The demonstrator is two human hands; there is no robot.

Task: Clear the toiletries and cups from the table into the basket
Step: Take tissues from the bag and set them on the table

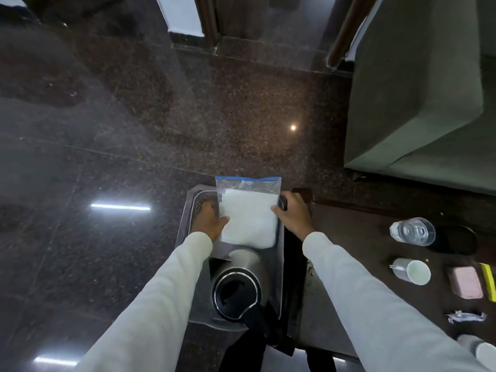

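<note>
Low in the middle, your left hand (214, 222) and right hand (294, 212) pinch the clear bag (248, 210) over the basket (188, 210)

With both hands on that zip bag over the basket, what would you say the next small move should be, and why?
Probably lower the zip bag into the basket and let go: both the left hand and right hand hold it above the free space beyond the kettle.
</note>
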